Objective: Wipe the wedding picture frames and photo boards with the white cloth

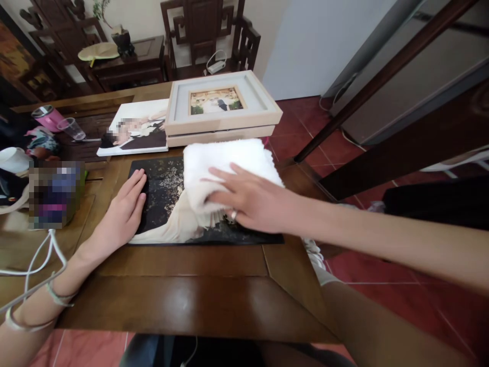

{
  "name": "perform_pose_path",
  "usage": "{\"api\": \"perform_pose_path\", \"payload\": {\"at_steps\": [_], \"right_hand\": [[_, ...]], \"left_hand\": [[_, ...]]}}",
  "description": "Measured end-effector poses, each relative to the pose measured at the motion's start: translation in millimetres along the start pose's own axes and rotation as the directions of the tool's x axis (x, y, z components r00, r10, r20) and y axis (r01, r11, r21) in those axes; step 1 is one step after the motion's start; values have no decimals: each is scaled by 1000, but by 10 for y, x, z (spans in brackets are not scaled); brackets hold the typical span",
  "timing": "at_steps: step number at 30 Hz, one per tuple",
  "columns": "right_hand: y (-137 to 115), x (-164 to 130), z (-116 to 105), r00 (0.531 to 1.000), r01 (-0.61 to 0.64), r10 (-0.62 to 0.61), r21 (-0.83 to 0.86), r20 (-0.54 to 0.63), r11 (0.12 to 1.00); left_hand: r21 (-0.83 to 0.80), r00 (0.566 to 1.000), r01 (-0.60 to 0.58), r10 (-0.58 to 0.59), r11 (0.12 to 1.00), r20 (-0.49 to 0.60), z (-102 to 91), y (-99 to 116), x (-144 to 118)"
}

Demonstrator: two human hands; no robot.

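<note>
A dark photo print (164, 188) lies flat on the wooden table (183, 285). My left hand (124, 211) rests flat on its left edge, fingers together and extended. A folded white towel (221, 163) sits on the print's upper right part. My right hand (248, 199) presses down on the towel with fingers spread, a ring on one finger.
Behind the print stand stacked wooden picture frames (221, 109) and a white-bordered photo canvas (133, 130). A pink tumbler (48, 117), a clear cup (72, 128) and clutter lie at the left. White cables (38, 260) trail off the left edge. Red tiled floor (401, 295) is to the right.
</note>
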State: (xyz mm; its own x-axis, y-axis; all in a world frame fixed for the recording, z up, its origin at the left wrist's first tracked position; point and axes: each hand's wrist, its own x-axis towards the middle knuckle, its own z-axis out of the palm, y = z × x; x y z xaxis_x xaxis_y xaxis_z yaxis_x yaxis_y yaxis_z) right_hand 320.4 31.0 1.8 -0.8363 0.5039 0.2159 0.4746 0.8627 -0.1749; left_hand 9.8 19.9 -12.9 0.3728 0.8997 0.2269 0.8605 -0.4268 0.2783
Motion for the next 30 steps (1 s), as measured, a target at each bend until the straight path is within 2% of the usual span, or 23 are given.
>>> {"api": "perform_pose_path", "payload": {"at_steps": [4, 7, 11, 15, 18, 20, 23, 26, 30], "right_hand": [[285, 176, -26, 995, -97, 97, -70, -10, 993], [230, 143, 3, 992, -123, 121, -64, -24, 990], [-210, -82, 82, 997, -58, 58, -6, -47, 998], [-764, -294, 125, 985, 55, -52, 15, -162, 998], [-946, -323, 117, 975, 106, -105, -7, -195, 994], [-894, -271, 108, 979, 133, -131, 3, -156, 991], [-612, -108, 97, 991, 131, -130, 33, -38, 991], [-247, 118, 69, 997, 64, -63, -1, 52, 998], [89, 390, 1, 996, -28, 33, -63, 82, 998]], "left_hand": [[5, 1000, -1, 1, 1000, -2, 0, -8, -6], [11, 1000, 3, -3, 1000, -3, 2, -6, -5], [18, 1000, -3, 3, 1000, -13, 13, -15, -5], [19, 1000, -11, 11, 1000, -14, 24, -30, -7], [23, 1000, -6, 7, 1000, -8, 26, -33, -5], [25, 1000, -5, 5, 1000, -5, 26, -33, -3], [23, 1000, -11, 11, 1000, -7, 25, -36, -4], [18, 1000, -12, 12, 1000, -5, 19, -37, -6], [6, 1000, -13, 13, 1000, -14, 9, -30, -6]]}}
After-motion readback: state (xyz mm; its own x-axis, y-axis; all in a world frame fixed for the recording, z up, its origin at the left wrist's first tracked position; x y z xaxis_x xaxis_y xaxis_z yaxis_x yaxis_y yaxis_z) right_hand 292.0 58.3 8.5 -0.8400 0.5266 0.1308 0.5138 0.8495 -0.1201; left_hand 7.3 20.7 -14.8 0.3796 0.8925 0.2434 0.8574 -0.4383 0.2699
